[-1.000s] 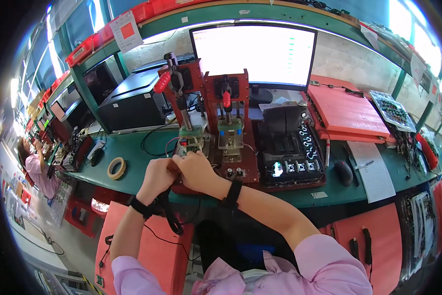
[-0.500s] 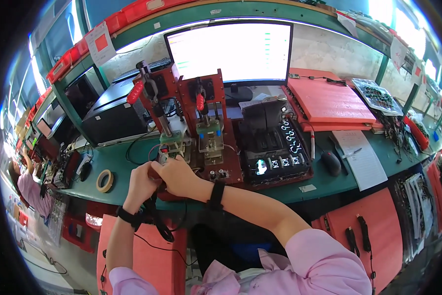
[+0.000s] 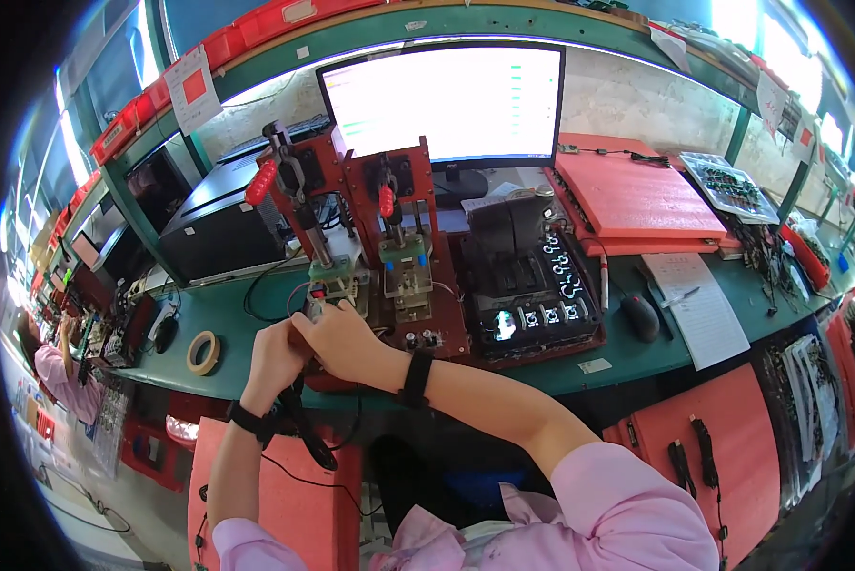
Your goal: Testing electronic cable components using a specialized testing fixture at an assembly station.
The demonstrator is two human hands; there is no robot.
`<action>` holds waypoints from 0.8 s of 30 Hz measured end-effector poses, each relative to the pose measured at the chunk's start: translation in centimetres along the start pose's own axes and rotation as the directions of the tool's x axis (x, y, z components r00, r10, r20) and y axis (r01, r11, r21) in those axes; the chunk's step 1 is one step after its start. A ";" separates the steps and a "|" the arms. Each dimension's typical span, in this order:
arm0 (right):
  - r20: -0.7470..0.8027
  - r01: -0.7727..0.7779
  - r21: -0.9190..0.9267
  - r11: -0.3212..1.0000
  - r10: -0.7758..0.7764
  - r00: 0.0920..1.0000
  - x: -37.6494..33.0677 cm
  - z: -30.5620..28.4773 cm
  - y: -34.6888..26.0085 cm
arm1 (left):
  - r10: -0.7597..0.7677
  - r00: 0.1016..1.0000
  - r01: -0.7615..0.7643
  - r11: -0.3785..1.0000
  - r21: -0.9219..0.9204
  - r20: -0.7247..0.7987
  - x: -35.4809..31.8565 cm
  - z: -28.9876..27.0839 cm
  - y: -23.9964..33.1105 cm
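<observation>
My left hand and my right hand meet at the front of the left clamp fixture, a red stand with a red-handled toggle clamp. Both are closed, fingertips pressed together. A bundled black cable runs down from my left hand in a loop. Whatever the right fingers pinch is hidden by the hand itself. A second, similar clamp fixture stands just to the right, with blue parts on its clear plate. Each wrist wears a black band.
A black device with lit buttons sits right of the fixtures, then a mouse and a paper sheet with a pen. Tape lies left. Behind stand a monitor and a black computer case. Red foam sheets flank my lap.
My hands stay almost in place at the left fixture, with only a slight shift. At the far left, a co-worker's hand and arm have moved.
</observation>
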State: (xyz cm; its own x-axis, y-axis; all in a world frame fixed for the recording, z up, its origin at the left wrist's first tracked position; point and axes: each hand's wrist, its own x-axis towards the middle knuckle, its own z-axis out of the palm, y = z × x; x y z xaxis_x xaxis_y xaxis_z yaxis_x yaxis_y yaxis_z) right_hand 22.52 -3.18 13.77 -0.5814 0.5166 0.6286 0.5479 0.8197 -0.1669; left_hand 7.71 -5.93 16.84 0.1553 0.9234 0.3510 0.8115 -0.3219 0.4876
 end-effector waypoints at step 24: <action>0.041 0.008 0.150 0.989 -0.015 0.999 -0.9 0.7 0.3 | -0.036 0.999 0.041 0.988 0.148 -0.040 -1.0 -0.1 1.3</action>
State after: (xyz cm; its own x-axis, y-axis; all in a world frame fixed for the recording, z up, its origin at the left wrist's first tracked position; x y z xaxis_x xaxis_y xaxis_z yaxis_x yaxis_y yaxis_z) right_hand 22.84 -3.24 12.64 -0.6135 0.5142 0.5993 0.4468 0.8518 -0.2735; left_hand 8.54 -7.32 17.19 0.1036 0.9252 0.3651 0.8916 -0.2491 0.3781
